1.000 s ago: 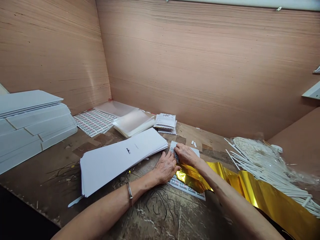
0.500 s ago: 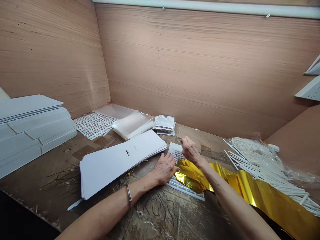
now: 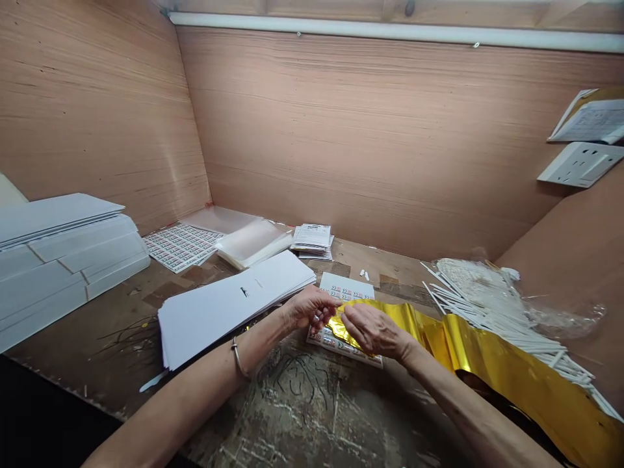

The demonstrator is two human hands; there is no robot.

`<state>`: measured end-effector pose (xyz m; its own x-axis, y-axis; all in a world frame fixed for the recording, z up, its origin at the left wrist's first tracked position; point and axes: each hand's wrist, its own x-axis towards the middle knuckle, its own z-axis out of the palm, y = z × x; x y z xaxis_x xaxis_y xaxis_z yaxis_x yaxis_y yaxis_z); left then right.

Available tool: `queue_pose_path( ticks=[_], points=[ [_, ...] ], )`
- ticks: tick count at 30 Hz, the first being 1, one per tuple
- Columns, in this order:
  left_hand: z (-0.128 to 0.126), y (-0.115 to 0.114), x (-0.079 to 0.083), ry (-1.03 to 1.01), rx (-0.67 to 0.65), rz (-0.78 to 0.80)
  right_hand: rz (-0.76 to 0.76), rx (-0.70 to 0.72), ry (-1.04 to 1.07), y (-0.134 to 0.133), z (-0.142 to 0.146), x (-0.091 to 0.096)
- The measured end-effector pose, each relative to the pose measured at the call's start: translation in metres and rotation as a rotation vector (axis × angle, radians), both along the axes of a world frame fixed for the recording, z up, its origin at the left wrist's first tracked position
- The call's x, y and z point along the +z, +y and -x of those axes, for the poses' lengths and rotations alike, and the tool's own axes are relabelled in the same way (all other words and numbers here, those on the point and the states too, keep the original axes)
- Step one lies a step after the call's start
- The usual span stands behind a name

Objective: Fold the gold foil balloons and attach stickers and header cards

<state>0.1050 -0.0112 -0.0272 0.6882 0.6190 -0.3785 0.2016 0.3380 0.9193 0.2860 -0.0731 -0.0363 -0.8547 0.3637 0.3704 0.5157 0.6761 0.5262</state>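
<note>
A long shiny gold foil [image 3: 517, 364] runs from the lower right to the middle of the table. Its narrow end lies over a white sheet of printed stickers [image 3: 346, 284]. My left hand [image 3: 308, 308] is closed in a pinch at the left tip of the foil, thumb and forefinger together. Close on its right, my right hand [image 3: 374, 330] bends over the foil with its fingers together on it. The fingertips are partly hidden. Left of my hands lies a stack of long white cards [image 3: 229, 305] with a small black print.
At the left stand tall stacks of white card [image 3: 63, 208]. Behind lie another sticker sheet [image 3: 185, 246], clear plastic sleeves [image 3: 251, 240] and small printed cards [image 3: 312, 239]. Many white sticks [image 3: 507, 318] lie right. A socket [image 3: 580, 164] sits on the wall. Two small white pieces [image 3: 363, 273] lie behind the sheet.
My right hand has come down from its raised fist onto the foil. My left hand has gone from lying flat to a pinch at the foil's tip. The view has shifted slightly.
</note>
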Motion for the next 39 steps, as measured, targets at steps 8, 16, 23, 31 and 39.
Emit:
queue_pose_path(
  ticks=[8, 16, 23, 31, 39],
  points=[
    [-0.004, -0.001, -0.001, 0.061, 0.067, -0.021, 0.094, -0.036, 0.079, -0.006, -0.003, -0.006],
    [-0.033, -0.015, 0.003, 0.310, 0.502, -0.002, 0.284, -0.480, 0.318, -0.008, -0.016, -0.041],
    [-0.053, -0.022, 0.002, 0.399, 0.556, -0.045, 0.356, -0.522, 0.301, -0.015, -0.012, -0.044],
    [-0.057, -0.021, -0.006, 0.511, 0.548, -0.082, 0.387, -0.516, 0.290, -0.017, -0.012, -0.038],
    [-0.055, -0.013, -0.015, 0.632, 0.483, -0.177, 0.408, -0.539, 0.226, -0.018, -0.004, -0.027]
  ],
)
